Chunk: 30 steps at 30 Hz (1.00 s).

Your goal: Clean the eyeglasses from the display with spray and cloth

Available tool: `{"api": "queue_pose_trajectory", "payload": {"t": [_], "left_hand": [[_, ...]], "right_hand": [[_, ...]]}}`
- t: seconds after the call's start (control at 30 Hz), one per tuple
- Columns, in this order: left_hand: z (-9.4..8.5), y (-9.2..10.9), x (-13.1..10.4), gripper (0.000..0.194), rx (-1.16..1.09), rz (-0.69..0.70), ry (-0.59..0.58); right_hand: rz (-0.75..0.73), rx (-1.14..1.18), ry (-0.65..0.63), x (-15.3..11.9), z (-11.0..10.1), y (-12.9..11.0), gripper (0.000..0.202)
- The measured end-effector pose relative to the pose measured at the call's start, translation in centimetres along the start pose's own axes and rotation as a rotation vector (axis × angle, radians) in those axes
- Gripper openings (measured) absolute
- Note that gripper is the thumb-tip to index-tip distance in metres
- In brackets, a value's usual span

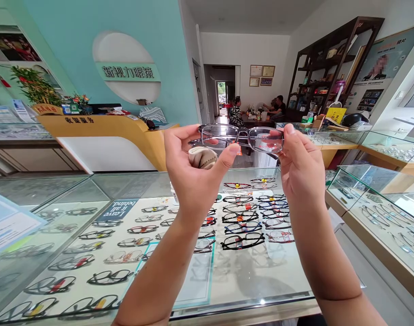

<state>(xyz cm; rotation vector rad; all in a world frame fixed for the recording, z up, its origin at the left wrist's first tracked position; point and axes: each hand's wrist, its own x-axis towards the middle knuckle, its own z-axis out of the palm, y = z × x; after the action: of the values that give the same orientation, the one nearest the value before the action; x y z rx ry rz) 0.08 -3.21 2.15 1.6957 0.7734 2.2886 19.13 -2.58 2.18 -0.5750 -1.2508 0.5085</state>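
Observation:
A pair of eyeglasses [243, 131] with a dark, partly see-through frame is held up level above the glass display case [240, 283]. My left hand [192, 183] grips its left end, with the thumb reaching up near the left lens. Tucked in the same palm is a rolled beige cloth [203, 157]. At the other end, my right hand [302, 165] pinches the frame's right corner between thumb and fingers. A small orange tag shows below the bridge. Parts of the folded temples are hidden behind the lenses and fingers.
Rows of eyeglass frames [242, 241] lie inside the case under glass. A printed sheet [10, 222] stands at left, and another glass case [379, 203] at right. Beyond are a yellow-and-white counter [105, 149], a dark shelf [324, 68] and two seated people [278, 108].

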Motion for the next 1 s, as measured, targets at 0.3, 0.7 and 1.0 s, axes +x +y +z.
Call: {"api": "queue_pose_trajectory", "payload": {"t": [0.3,0.7,1.0], "left_hand": [[-0.1,-1.8,0.6,0.068,-0.106,-0.153,-0.095],[1.4,-2.0,0.2,0.074,-0.2,0.081,0.046],[1.2,-1.3,1.2,0.05,-0.541,-0.78,-0.305]], "right_hand": [[-0.035,-0.077,0.023,-0.7,0.5,-1.2,0.037],[-0.022,-0.152,-0.099,0.1,-0.1,-0.3,0.045],[-0.124,-0.143,-0.192,-0.3,0.5,-0.9,0.022]]}}
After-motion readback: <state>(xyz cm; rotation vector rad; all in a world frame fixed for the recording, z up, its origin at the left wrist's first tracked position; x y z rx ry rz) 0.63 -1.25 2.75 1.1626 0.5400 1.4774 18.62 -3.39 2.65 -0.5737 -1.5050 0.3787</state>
